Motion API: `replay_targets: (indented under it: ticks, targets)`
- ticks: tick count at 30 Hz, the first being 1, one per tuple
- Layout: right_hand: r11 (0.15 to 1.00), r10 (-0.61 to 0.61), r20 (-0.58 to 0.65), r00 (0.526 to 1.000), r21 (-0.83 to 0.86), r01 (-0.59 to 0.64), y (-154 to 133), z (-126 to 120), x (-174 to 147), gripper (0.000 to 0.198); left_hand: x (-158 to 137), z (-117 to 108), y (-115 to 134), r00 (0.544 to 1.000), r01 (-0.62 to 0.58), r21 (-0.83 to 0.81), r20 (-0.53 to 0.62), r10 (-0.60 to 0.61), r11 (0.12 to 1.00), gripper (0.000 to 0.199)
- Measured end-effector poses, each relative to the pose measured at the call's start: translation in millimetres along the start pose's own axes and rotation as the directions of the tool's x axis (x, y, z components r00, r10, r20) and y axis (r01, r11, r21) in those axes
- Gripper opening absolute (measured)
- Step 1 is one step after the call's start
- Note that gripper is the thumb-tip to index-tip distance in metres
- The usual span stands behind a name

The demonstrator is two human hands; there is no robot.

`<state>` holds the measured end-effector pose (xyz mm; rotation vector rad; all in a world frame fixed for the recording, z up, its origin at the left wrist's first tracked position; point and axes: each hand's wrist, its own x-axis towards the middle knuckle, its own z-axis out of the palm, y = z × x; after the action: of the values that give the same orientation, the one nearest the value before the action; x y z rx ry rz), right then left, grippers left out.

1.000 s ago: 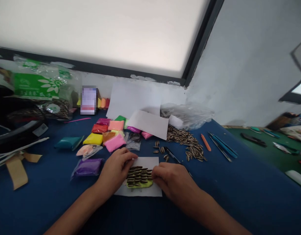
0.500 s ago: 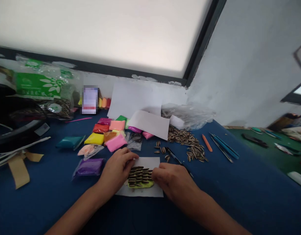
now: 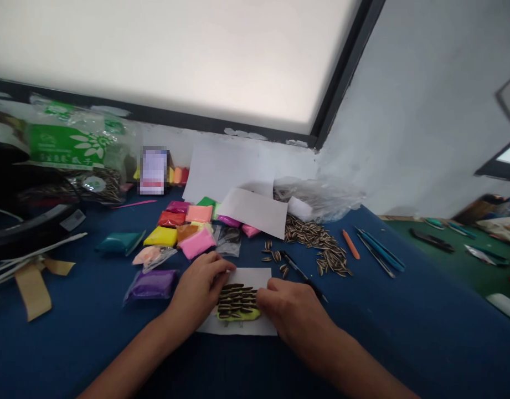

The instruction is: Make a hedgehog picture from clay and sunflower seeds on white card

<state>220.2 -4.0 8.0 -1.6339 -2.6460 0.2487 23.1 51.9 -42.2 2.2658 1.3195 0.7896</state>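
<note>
A yellow-green clay shape (image 3: 248,315) lies on a white paper sheet (image 3: 261,330), with rows of striped sunflower seeds (image 3: 237,299) stuck into it. My left hand (image 3: 202,280) rests on the paper at the shape's left side. Its fingers are bent, with a gap between thumb and forefinger, and I see nothing in them. At the right edge of the seed rows, my right hand (image 3: 294,305) is closed in a pinch. Its fingertips hide whatever they hold. Beyond the paper, a few loose seeds (image 3: 276,256) lie beside a black pen (image 3: 298,270).
A heap of sunflower seeds (image 3: 313,238) spills near a clear plastic bag (image 3: 333,197). Blue tweezers (image 3: 381,249) and an orange stick (image 3: 351,244) lie to the right. Coloured clay packets, among them a purple packet (image 3: 150,285), are on the left. A phone (image 3: 154,170) stands behind.
Almost nothing differs. Both hands stay at the seed-covered shape, and the whole view has shifted very slightly.
</note>
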Motion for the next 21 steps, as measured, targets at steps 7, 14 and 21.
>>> replay_targets:
  ticks: [7,14,21]
  targets:
    - [0.995,0.066,-0.023,0.998,0.074,-0.064,-0.1,-19.0,-8.5,0.007,-0.5,1.6,-1.2,1.000,-0.016,-0.009,-0.011,0.016,1.000,0.025]
    - [0.997,0.020,-0.077,0.997,0.077,-0.014,3.0,-24.3,-10.3,0.021,-0.4,0.3,2.8,1.000,0.005,0.001,-0.025,-0.005,1.000,0.026]
    - [0.995,0.092,-0.134,0.987,0.038,-0.088,13.6,-19.4,-6.2,0.030,-0.7,0.7,0.5,0.999,0.024,-0.026,-0.037,-0.025,0.999,0.028]
